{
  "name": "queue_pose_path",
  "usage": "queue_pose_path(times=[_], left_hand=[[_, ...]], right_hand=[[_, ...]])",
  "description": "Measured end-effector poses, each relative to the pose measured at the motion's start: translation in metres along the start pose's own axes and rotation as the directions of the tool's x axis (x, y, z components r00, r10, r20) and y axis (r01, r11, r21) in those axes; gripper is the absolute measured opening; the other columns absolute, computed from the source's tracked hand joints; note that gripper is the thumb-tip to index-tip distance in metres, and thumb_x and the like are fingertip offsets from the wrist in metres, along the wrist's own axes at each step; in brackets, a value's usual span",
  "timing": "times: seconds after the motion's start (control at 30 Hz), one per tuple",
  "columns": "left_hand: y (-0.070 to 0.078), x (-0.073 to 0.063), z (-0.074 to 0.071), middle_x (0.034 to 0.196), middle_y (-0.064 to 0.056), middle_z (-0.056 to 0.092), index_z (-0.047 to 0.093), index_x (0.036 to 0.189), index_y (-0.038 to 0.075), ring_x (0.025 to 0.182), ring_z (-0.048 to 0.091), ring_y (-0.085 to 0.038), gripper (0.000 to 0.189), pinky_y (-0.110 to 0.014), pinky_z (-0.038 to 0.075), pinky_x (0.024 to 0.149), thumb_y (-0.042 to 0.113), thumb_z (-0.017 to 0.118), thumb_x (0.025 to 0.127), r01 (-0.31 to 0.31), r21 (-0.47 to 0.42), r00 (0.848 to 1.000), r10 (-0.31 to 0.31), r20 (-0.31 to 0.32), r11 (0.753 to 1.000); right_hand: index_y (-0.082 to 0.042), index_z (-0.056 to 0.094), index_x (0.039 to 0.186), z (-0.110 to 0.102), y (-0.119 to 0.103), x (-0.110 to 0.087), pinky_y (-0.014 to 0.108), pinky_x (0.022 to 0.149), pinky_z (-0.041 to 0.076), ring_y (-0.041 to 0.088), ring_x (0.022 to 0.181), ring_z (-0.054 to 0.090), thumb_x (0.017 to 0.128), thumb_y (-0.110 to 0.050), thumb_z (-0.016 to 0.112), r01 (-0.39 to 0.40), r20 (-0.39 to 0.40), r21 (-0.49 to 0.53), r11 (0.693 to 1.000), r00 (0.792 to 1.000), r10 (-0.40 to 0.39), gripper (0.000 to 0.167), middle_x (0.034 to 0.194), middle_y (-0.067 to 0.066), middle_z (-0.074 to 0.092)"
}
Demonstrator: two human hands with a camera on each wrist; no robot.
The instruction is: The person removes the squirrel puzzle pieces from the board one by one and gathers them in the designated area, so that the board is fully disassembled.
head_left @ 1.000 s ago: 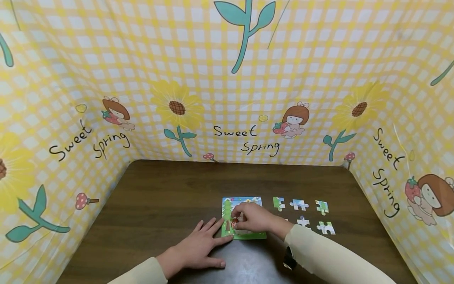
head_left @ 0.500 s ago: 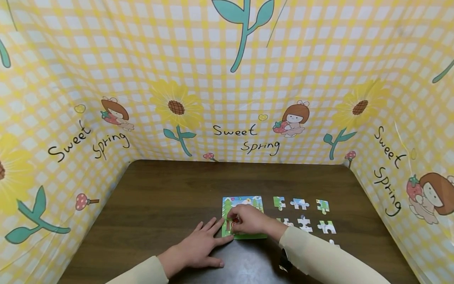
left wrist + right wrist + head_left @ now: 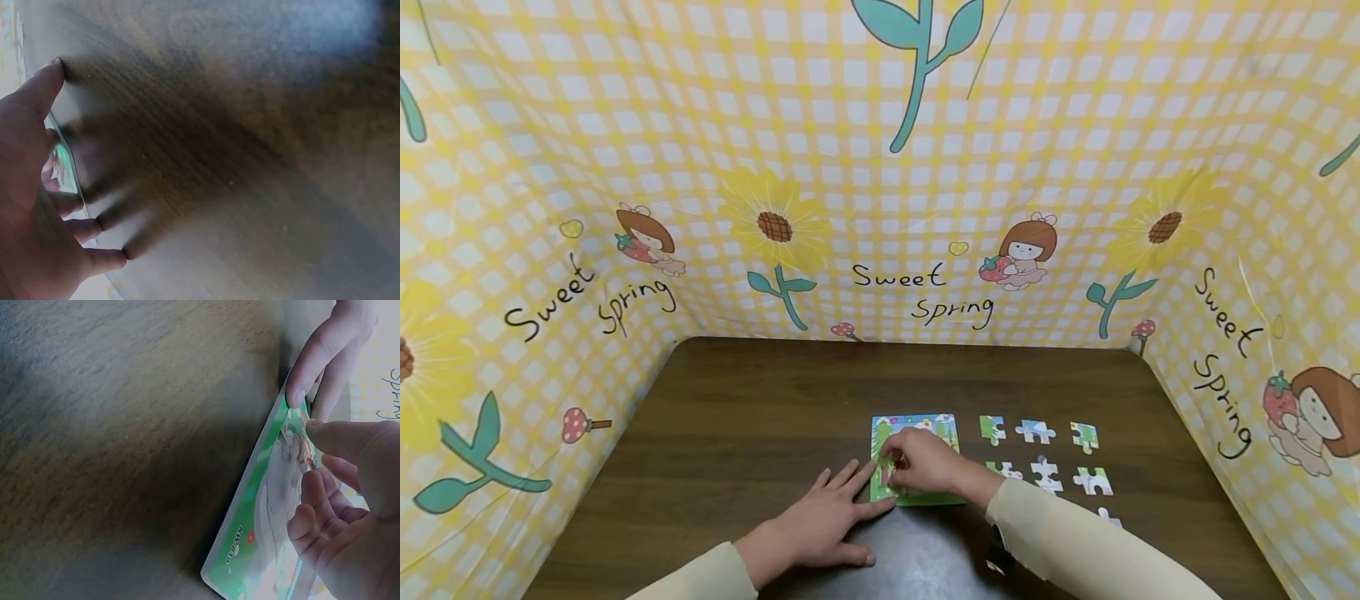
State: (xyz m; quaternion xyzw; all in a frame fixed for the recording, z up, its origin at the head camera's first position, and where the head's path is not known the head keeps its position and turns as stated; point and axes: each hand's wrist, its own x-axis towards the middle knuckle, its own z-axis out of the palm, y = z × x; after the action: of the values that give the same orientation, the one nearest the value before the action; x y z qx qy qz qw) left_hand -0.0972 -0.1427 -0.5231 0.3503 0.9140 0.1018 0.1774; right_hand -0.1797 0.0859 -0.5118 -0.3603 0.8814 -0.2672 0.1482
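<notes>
A square jigsaw puzzle board (image 3: 934, 500) with a green and blue picture lies on the table in the head view. My right hand (image 3: 925, 461) is over its middle, thumb and fingers curled together at a puzzle piece (image 3: 305, 450) low against the board. The hand hides much of the piece and the picture. To the board's left, my left hand (image 3: 823, 521) rests with fingers spread, its fingertips at the board's left edge and lower left corner. In the left wrist view those fingers (image 3: 103, 261) are extended onto the table.
Right of the board, several loose puzzle pieces (image 3: 1036, 431) lie apart in rough rows, the lower ones partly covered by the right sleeve (image 3: 1060, 533). Dark wooden table (image 3: 737, 400) surrounds the board. A yellow checked cloth (image 3: 820, 125) walls the back and sides.
My right hand and forearm have shifted slightly left over the board, uncovering more of the loose pieces. The red patch between its fingers shows less. My left hand stays put.
</notes>
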Motion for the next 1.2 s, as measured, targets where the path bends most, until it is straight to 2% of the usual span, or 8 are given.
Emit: queue_pose_path(times=[0.27, 0.4, 0.57, 0.8, 1.03, 1.2], left_hand=[[0.0012, -0.0003, -0.0002, 0.173, -0.011, 0.009, 0.035, 0.157, 0.047, 0.155, 0.020, -0.044, 0.073, -0.074, 0.031, 0.110, 0.075, 0.054, 0.092, 0.002, 0.001, 1.000, -0.002, -0.004, 1.000], [0.0025, -0.0006, -0.0019, 0.173, -0.012, 0.010, 0.035, 0.157, 0.047, 0.155, 0.020, -0.044, 0.073, -0.074, 0.031, 0.110, 0.074, 0.054, 0.092, -0.001, -0.008, 1.000, 0.001, 0.002, 1.000], [0.0033, -0.0008, -0.0034, 0.173, -0.013, 0.011, 0.035, 0.157, 0.047, 0.155, 0.020, -0.044, 0.072, -0.074, 0.031, 0.110, 0.073, 0.055, 0.093, 0.003, -0.008, 1.000, -0.003, 0.007, 1.000], [0.0023, -0.0008, -0.0033, 0.173, -0.013, 0.012, 0.035, 0.157, 0.047, 0.155, 0.020, -0.044, 0.072, -0.074, 0.031, 0.110, 0.073, 0.056, 0.092, 0.005, -0.001, 1.000, -0.005, 0.003, 1.000], [0.0017, -0.0007, -0.0022, 0.173, -0.012, 0.011, 0.035, 0.157, 0.048, 0.156, 0.019, -0.044, 0.073, -0.074, 0.030, 0.110, 0.073, 0.055, 0.092, 0.009, -0.013, 1.000, -0.009, 0.010, 1.000], [0.0011, -0.0005, -0.0016, 0.173, -0.011, 0.010, 0.034, 0.157, 0.049, 0.156, 0.019, -0.043, 0.073, -0.074, 0.030, 0.110, 0.074, 0.055, 0.092, 0.009, -0.013, 1.000, -0.009, 0.012, 1.000]], right_hand=[[-0.013, 0.080, 0.109, 0.0013, -0.0005, -0.0003, 0.023, 0.071, 0.051, 0.002, 0.078, 0.057, 0.092, -0.011, 0.074, -0.011, 0.005, -0.025, 1.000, 1.000, 0.011, 0.018, 0.093, -0.004, 0.065], [-0.013, 0.079, 0.111, 0.0015, -0.0016, -0.0007, 0.024, 0.073, 0.052, 0.003, 0.079, 0.059, 0.092, -0.013, 0.075, -0.024, 0.002, -0.025, 0.999, 1.000, 0.024, 0.020, 0.095, -0.002, 0.067], [-0.010, 0.074, 0.117, 0.0001, -0.0043, -0.0021, 0.029, 0.077, 0.055, 0.009, 0.085, 0.066, 0.091, -0.012, 0.076, -0.054, -0.025, 0.006, 0.999, 0.998, 0.054, 0.026, 0.100, 0.002, 0.072], [-0.004, 0.075, 0.113, -0.0022, -0.0045, -0.0042, 0.029, 0.077, 0.056, 0.013, 0.086, 0.069, 0.090, -0.004, 0.074, -0.042, -0.058, 0.074, 0.996, 0.997, 0.046, 0.023, 0.101, 0.008, 0.074], [-0.006, 0.078, 0.107, -0.0028, -0.0024, -0.0062, 0.026, 0.073, 0.054, 0.007, 0.080, 0.067, 0.089, -0.005, 0.073, -0.041, -0.065, 0.070, 0.997, 0.997, 0.045, 0.018, 0.092, 0.002, 0.075], [-0.008, 0.077, 0.106, -0.0037, -0.0024, -0.0094, 0.026, 0.070, 0.054, 0.006, 0.075, 0.067, 0.091, -0.003, 0.071, -0.033, -0.063, 0.119, 0.992, 0.997, 0.041, 0.017, 0.086, 0.000, 0.074]])
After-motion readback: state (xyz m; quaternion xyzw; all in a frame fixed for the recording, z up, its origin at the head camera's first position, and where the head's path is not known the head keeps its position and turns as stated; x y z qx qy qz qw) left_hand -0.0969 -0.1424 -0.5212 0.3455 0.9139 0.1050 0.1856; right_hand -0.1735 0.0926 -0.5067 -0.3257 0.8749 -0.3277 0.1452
